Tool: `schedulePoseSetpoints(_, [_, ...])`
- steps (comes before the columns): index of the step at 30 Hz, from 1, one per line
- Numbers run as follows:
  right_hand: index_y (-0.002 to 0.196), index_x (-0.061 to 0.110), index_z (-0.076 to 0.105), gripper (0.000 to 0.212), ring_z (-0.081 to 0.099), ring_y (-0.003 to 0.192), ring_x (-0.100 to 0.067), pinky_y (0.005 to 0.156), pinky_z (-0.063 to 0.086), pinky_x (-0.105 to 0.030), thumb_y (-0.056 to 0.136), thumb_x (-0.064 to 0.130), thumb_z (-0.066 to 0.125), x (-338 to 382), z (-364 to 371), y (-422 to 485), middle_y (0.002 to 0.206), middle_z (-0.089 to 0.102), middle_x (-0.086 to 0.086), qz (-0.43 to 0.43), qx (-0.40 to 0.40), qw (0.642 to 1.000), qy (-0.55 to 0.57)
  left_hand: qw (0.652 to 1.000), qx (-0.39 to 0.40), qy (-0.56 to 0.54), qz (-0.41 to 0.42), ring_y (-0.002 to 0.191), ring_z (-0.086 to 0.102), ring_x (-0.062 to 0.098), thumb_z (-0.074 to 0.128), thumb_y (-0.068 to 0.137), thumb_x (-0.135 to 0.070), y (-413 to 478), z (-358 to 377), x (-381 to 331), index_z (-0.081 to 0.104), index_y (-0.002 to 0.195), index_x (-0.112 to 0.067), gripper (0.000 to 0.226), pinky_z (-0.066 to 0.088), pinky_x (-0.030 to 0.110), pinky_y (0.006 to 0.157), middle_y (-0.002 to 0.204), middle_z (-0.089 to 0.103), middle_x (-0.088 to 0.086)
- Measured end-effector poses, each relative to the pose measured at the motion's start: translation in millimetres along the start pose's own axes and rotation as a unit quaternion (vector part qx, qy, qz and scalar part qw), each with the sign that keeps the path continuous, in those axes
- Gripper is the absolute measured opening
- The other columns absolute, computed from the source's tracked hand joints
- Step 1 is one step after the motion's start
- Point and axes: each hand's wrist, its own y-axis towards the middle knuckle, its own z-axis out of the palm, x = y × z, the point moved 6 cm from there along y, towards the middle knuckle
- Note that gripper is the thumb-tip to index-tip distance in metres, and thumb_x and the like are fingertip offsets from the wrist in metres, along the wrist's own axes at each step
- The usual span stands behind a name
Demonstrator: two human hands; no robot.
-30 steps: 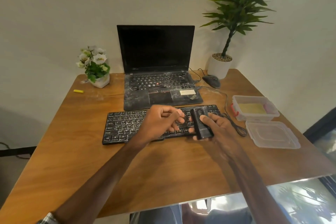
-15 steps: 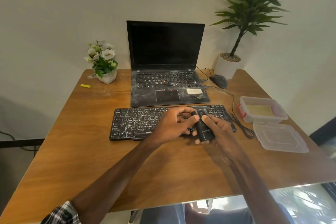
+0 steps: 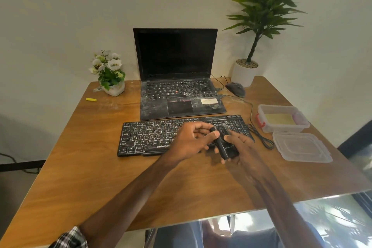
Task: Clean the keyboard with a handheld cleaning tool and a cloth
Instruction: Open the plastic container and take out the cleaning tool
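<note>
right hand (image 3: 244, 148) grasps the cleaning tool (image 3: 226, 145), left hand (image 3: 190, 141) pinching its far end; it lies crosswise above the right end of the keyboard (image 3: 155, 136).

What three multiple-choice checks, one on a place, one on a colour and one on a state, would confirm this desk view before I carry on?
1. Where does the loose clear lid lie?
A. On top of the keyboard
B. On the table, right of the keyboard, nearer the person than the open container
C. Snapped onto the container

2. What colour is the small stick near the flower pot?
A. Red
B. Yellow
C. Blue

3. What is the state of the handheld cleaning tool?
A. Lying untouched on the table
B. Stored in the container
C. Gripped in the right hand, with the left hand pinching its upper end

Answers:
1 B: the lid lies flat on the wood beside the container.
2 B: the stick shows bright yellow.
3 C: right fingers wrap the tool over the keyboard.
</note>
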Motion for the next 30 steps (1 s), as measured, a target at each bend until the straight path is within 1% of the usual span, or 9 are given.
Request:
schedulePoseSetpoints(4, [0.111, -0.008, 0.060, 0.023, 0.063, 0.050, -0.019, 0.043, 0.051, -0.030, 0.104, 0.011, 0.048, 0, 1, -3, 0.076, 0.064, -0.022, -0.004, -0.010, 1.000, 0.011, 1.000, -0.001, -0.009, 0.007, 0.075, 0.071, 0.008, 0.082, 0.090, -0.025, -4, 1, -3, 0.071, 0.113, -0.015, 0.027, 0.057, 0.018, 0.062, 0.104, 0.075, 0.011])
schedulePoseSetpoints(6, [0.106, -0.005, 0.061, 0.023, 0.060, 0.049, -0.021, 0.048, 0.047, -0.033, 0.104, 0.015, 0.050, -4, 0, -2, 0.076, 0.061, -0.023, -0.004, -0.015, 1.000, 0.014, 1.000, -0.002, -0.011, 0.004, 0.076, 0.072, 0.010, 0.084, 0.088, -0.026, -6, 2, -3, 0.071, 0.114, -0.014, 0.031, 0.057, 0.019, 0.063, 0.102, 0.076, 0.009])
schedulePoseSetpoints(10, [0.104, -0.002, 0.064, 0.025, 0.058, 0.056, -0.021, 0.037, 0.044, -0.026, 0.101, 0.021, 0.057, -15, -6, 1, 0.076, 0.061, -0.020, -0.001, -0.037, 0.999, 0.031, 0.999, 0.013, -0.030, 0.002, 0.072, 0.072, 0.009, 0.087, 0.085, -0.021, -8, 4, -3, 0.073, 0.106, -0.014, 0.025, 0.060, 0.022, 0.063, 0.092, 0.079, 0.006])
schedulePoseSetpoints(13, [0.101, 0.000, 0.062, 0.023, 0.055, 0.052, -0.019, 0.035, 0.044, -0.025, 0.100, 0.023, 0.059, -19, -9, 2, 0.072, 0.060, -0.018, 0.001, -0.031, 0.999, 0.021, 0.999, 0.028, -0.020, -0.004, 0.073, 0.072, 0.013, 0.088, 0.084, -0.021, -9, 3, -4, 0.074, 0.104, -0.014, 0.026, 0.064, 0.028, 0.070, 0.096, 0.078, 0.014])
schedulePoseSetpoints(15, [0.104, -0.001, 0.062, 0.027, 0.055, 0.052, -0.020, 0.035, 0.044, -0.025, 0.096, 0.025, 0.064, -18, -9, 3, 0.075, 0.060, -0.019, 0.008, -0.024, 1.000, 0.009, 0.999, 0.043, -0.018, -0.024, 0.077, 0.074, 0.021, 0.088, 0.084, -0.026, -7, -1, -3, 0.074, 0.106, -0.017, 0.028, 0.064, 0.038, 0.077, 0.096, 0.078, 0.013])
schedulePoseSetpoints(18, [0.116, -0.004, 0.063, 0.037, 0.059, 0.052, -0.020, 0.034, 0.045, -0.026, 0.091, 0.022, 0.068, -13, -6, 7, 0.079, 0.064, -0.019, 0.019, -0.005, 1.000, 0.005, 0.995, 0.065, -0.025, -0.069, 0.097, 0.077, 0.035, 0.085, 0.085, -0.035, -2, -9, -2, 0.074, 0.112, -0.015, 0.036, 0.062, 0.049, 0.088, 0.096, 0.080, 0.008])
schedulePoseSetpoints(20, [0.122, -0.003, 0.062, 0.036, 0.061, 0.051, -0.019, 0.035, 0.046, -0.026, 0.094, 0.018, 0.066, -4, -5, 10, 0.078, 0.065, -0.019, 0.016, 0.018, 0.999, -0.027, 0.996, 0.062, -0.017, -0.066, 0.096, 0.077, 0.030, 0.085, 0.086, -0.035, 0, -14, -6, 0.075, 0.112, -0.014, 0.036, 0.064, 0.045, 0.086, 0.098, 0.080, 0.007])
schedulePoseSetpoints(24, [0.123, 0.007, 0.068, 0.033, 0.069, 0.068, -0.021, 0.046, 0.055, -0.025, 0.093, 0.022, 0.068, 12, -6, 15, 0.087, 0.073, -0.017, -0.012, 0.043, 0.987, -0.153, 0.998, 0.044, -0.022, -0.049, 0.085, 0.075, 0.017, 0.085, 0.087, -0.030, 1, -23, -10, 0.075, 0.111, -0.011, 0.032, 0.065, 0.036, 0.080, 0.098, 0.079, 0.011])
schedulePoseSetpoints(30, [0.120, 0.010, 0.071, 0.037, 0.071, 0.078, -0.027, 0.050, 0.057, -0.024, 0.087, 0.027, 0.076, 10, -2, 22, 0.101, 0.075, -0.021, -0.015, 0.026, 0.988, -0.151, 0.998, 0.013, -0.037, -0.043, 0.087, 0.076, 0.012, 0.084, 0.088, -0.030, -3, -29, -4, 0.075, 0.112, -0.010, 0.032, 0.065, 0.034, 0.077, 0.099, 0.080, 0.006])
